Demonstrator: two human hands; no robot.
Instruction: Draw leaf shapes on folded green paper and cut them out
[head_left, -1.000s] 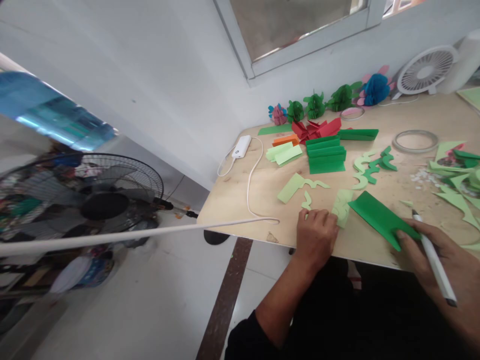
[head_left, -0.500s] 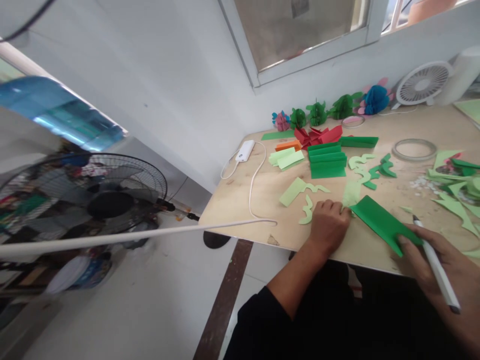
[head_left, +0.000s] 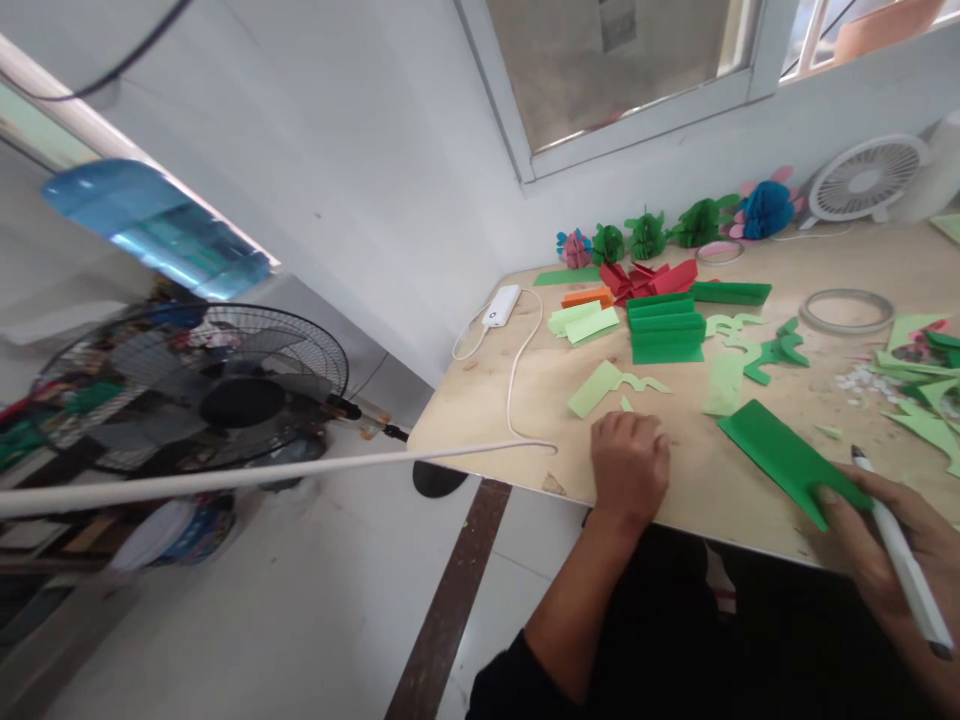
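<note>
One white marker (head_left: 909,585) sits clasped in the right hand (head_left: 877,530), whose fingers (head_left: 829,495) press a folded dark green paper strip (head_left: 787,462) flat on the plywood table (head_left: 517,400), close to its near edge and right of a pale green strip (head_left: 724,385). The left hand (head_left: 628,465) rests palm down, loosely curled, gripping nothing, just nearer than a light green paper cutout (head_left: 600,390). Green paper honeycomb balls (head_left: 645,237) stand along the far edge
</note>
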